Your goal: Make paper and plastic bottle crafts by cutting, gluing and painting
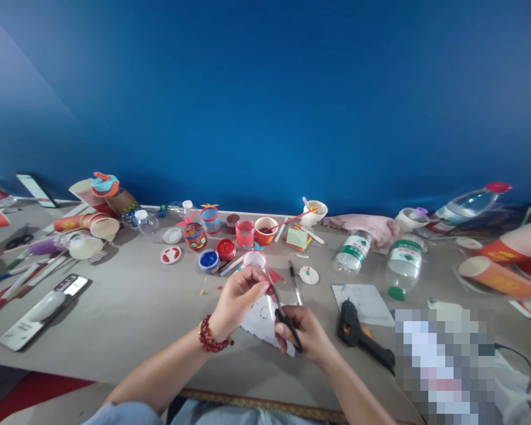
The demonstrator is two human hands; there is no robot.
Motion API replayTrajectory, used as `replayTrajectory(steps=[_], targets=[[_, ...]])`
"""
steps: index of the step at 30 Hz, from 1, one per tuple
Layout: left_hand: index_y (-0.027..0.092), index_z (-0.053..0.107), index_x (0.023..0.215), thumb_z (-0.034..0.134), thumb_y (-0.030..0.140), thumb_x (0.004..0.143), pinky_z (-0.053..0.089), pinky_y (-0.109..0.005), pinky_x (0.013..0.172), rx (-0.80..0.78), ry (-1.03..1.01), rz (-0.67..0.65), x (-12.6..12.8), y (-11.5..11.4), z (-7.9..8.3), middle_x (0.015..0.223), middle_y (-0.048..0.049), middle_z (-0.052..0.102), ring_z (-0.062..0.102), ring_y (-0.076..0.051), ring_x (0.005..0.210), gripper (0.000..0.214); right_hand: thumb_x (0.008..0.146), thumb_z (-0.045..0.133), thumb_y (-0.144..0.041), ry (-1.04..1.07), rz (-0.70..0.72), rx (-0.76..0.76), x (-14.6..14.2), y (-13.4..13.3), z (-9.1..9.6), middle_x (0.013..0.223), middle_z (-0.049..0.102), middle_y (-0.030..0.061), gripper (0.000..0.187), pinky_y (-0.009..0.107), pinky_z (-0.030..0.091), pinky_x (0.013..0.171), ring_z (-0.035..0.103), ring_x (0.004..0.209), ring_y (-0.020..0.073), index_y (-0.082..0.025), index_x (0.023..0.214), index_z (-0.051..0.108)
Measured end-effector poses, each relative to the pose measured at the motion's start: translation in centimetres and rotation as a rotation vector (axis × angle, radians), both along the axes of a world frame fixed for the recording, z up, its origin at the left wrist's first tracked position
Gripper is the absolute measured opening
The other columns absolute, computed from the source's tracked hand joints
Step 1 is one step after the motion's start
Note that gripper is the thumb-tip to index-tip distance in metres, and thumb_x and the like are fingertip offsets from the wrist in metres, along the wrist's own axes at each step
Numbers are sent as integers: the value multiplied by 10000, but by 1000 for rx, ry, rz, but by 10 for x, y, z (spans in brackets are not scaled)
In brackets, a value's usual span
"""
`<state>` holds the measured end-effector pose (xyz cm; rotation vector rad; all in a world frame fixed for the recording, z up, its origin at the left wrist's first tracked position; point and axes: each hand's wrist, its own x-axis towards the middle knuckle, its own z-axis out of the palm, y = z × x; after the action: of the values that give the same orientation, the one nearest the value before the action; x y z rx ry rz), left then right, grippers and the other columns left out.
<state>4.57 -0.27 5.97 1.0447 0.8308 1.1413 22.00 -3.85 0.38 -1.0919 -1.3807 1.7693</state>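
Note:
My left hand (pixel 238 296), with a red beaded bracelet (pixel 210 337) at the wrist, pinches a small red piece (pixel 269 289), apparently paper. My right hand (pixel 307 336) grips black-handled scissors (pixel 292 332). Their blades point up and away, close beside the left fingertips and the red piece. Under both hands lies a white sheet (pixel 260 316) with drawn loops, partly covered by the fingers. Just beyond my left hand stands a clear cup with a red rim (pixel 254 258). A black pen (pixel 294 277) rests to the right of the scissors' tips.
Open blue paint (pixel 209 260) and red paint (pixel 226 249) stand behind my left hand. A glue gun (pixel 351 330) lies to the right, near plastic bottles (pixel 405 265). Leftward are a phone (pixel 44 311), markers (pixel 26 280) and paper cups (pixel 86 245). A blue wall (pixel 265 106) rises behind.

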Motion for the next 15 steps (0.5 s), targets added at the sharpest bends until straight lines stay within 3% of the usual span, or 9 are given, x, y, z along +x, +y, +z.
replayTrajectory(steps=[7, 15], targets=[[151, 604, 728, 734, 368, 771, 395, -201, 520, -7, 53, 1, 0, 0, 6, 702, -17, 654, 555, -104, 594, 257, 632, 698, -747, -42, -4, 4, 2, 0, -2, 456, 597, 0, 592, 210, 287, 397, 465, 374, 97, -178, 610, 538], [146, 610, 733, 724, 357, 783, 420, -210, 567, 2, 69, -16, -1, 1, 6, 709, -24, 662, 572, -112, 618, 245, 631, 714, -723, -109, -33, 30, 2, 1, -2, 452, 602, 3, 575, 207, 299, 421, 488, 389, 100, -179, 588, 532]])
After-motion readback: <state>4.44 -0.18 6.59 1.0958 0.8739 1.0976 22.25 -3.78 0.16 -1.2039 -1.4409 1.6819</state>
